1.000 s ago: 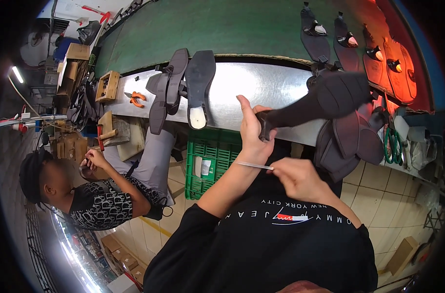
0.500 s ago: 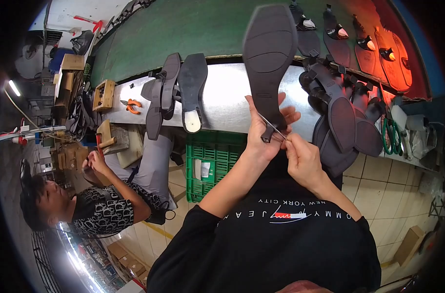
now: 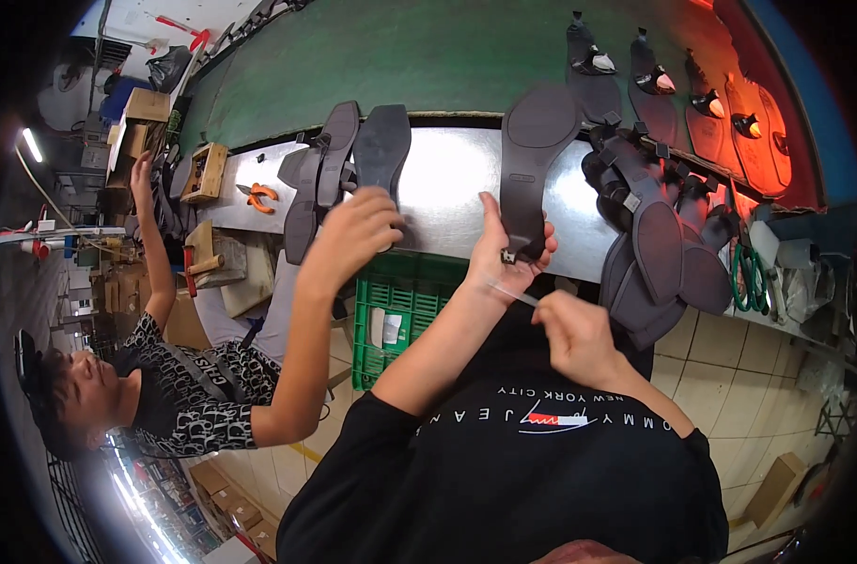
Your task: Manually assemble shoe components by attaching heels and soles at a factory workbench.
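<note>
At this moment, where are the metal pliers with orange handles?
In the head view, the orange-handled pliers lie at left on the shiny metal strip, between the wooden box and dark shoe soles.

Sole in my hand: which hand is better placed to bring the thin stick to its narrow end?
Probably the right hand: it holds the thin stick, just below the sole. The left hand is occupied, holding the sole's narrow end.

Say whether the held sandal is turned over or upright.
Turned over: the sandal in the left hand shows its grooved outsole.
</note>
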`<state>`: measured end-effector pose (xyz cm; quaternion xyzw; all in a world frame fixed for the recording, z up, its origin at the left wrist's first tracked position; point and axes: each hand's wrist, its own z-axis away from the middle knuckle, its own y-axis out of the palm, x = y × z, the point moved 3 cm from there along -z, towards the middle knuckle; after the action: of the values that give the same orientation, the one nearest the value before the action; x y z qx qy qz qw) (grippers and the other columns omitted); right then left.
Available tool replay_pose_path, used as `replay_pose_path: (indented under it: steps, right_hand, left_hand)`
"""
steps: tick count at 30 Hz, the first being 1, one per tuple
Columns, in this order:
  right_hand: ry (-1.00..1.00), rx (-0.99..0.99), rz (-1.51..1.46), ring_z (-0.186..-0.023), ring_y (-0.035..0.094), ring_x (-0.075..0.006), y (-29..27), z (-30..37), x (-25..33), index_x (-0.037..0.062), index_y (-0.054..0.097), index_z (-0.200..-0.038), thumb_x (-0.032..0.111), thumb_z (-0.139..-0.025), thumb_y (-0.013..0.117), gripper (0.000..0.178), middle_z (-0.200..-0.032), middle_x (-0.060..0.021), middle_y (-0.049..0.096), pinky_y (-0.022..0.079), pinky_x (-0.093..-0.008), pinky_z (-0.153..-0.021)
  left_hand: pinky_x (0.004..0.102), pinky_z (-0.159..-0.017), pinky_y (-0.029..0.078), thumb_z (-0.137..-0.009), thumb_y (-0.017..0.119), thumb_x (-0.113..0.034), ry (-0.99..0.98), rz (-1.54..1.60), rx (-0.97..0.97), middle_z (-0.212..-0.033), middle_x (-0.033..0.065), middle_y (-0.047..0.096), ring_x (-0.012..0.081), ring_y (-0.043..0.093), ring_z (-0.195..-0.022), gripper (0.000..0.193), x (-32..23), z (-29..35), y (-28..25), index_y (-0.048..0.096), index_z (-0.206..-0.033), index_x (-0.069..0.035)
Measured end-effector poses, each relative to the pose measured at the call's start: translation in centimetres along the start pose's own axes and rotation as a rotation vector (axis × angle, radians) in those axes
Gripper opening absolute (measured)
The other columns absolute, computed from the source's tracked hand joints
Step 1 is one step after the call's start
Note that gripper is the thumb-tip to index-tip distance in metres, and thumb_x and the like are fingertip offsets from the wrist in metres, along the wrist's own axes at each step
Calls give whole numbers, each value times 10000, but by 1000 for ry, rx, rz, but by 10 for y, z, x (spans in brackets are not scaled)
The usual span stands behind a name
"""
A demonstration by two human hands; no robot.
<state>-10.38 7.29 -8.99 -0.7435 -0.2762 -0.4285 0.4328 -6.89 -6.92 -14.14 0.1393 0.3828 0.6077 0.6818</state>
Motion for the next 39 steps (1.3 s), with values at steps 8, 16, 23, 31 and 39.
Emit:
replay_pose_path:
  steps: [8,16,23,31,39]
  right_hand:
    - [156,-193,-201,-554,397,-63,-24,-46,7,39,576,-1230,32,-744,707,504,-745,-2,476,327,-206,-474]
    - [-14,-228,-191,-556,489,-108,-16,-52,-13,34,656,-1103,5,-741,702,366,-683,-49,546,375,-253,-494]
    - [-191,-261,-45,-580,445,-81,-10,-62,1,6,630,-1145,-41,-745,668,404,-718,-15,507,353,-218,-512]
    - [162,-280,-207,-674,413,-46,-46,-57,1,-3,548,-1257,2,-839,572,419,-782,18,453,341,-180,-592]
    - [205,-413,-169,-681,410,-46,-76,-43,-23,-22,550,-1247,19,-906,514,346,-833,5,491,344,-178,-609]
  left_hand:
    - [267,-619,502,-937,543,-372,292,-234,157,-806,50,652,136,626,-719,350,11,17,-1,624,-954,-32]
    - [231,-648,475,-975,503,-224,432,-230,108,-829,28,621,87,574,-713,241,20,17,7,634,-959,-22]
    - [210,-673,435,-953,546,-171,550,-292,127,-841,-2,619,53,533,-737,206,5,25,9,650,-911,3]
    - [189,-655,419,-875,659,-144,926,-502,-81,-866,-29,632,22,520,-737,202,-102,63,-18,671,-987,24]
    - [322,-965,410,-944,556,-218,1483,-801,-653,-1207,143,575,211,547,-1099,541,-194,81,-76,374,-1366,68]
